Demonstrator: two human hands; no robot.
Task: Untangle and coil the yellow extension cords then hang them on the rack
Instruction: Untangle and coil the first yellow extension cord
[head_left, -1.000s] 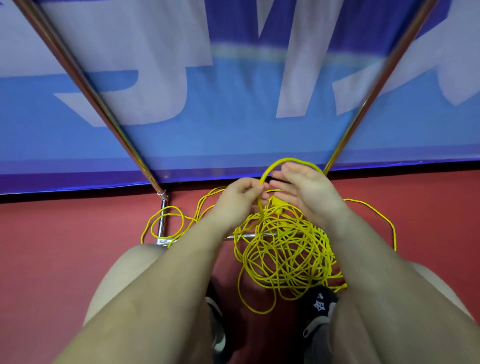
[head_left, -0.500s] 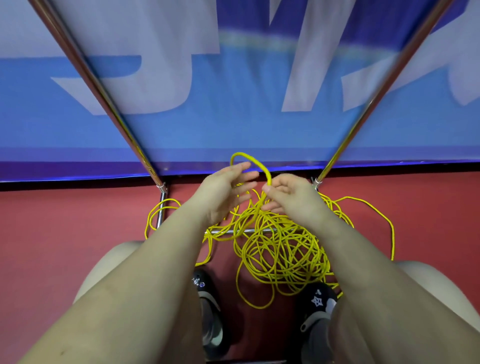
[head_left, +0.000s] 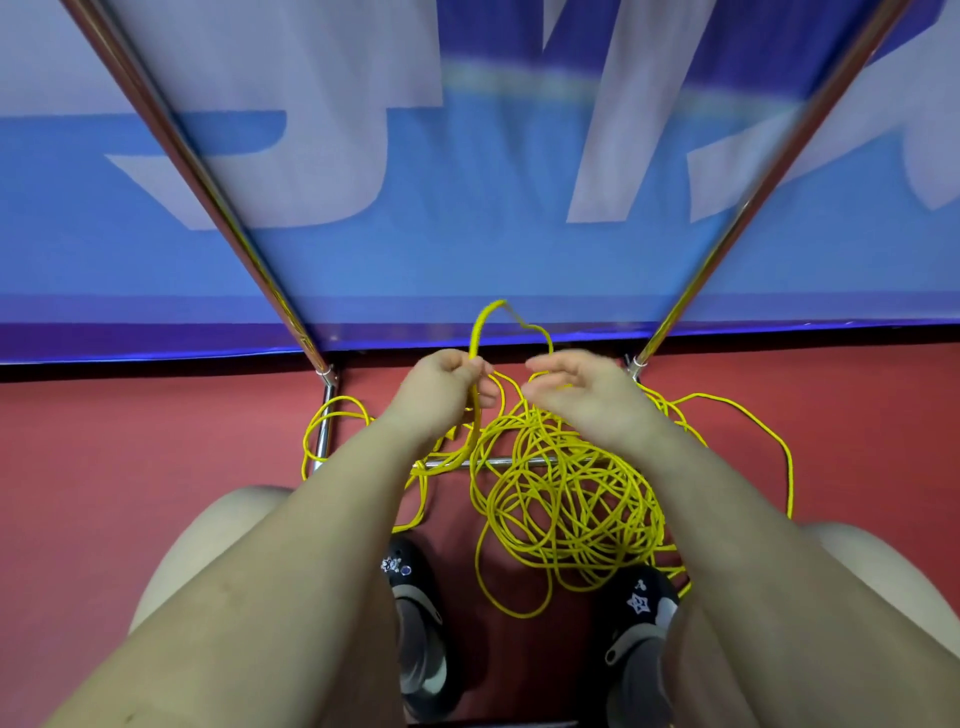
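Observation:
A tangled heap of yellow extension cord (head_left: 561, 499) lies on the red floor between my feet, draped over the rack's low crossbar. My left hand (head_left: 441, 387) grips strands of the cord, and a loop (head_left: 485, 322) rises above its fist. My right hand (head_left: 576, 387) hovers just right of it over the heap, fingers loosely spread; strands run under its fingers, and whether it holds one is unclear. The chrome rack (head_left: 218, 208) has two slanted poles that rise to the upper left and upper right (head_left: 779, 166).
A blue banner (head_left: 467, 234) with white lettering hangs right behind the rack. More cord loops (head_left: 332, 431) lie by the rack's left foot and a long strand (head_left: 774, 447) trails right. My black shoes (head_left: 415, 613) and knees frame the heap.
My left hand has closed around the strands it was reaching for. The raised loop has shifted right and now stands above the left fist. My right hand has opened and moved slightly right.

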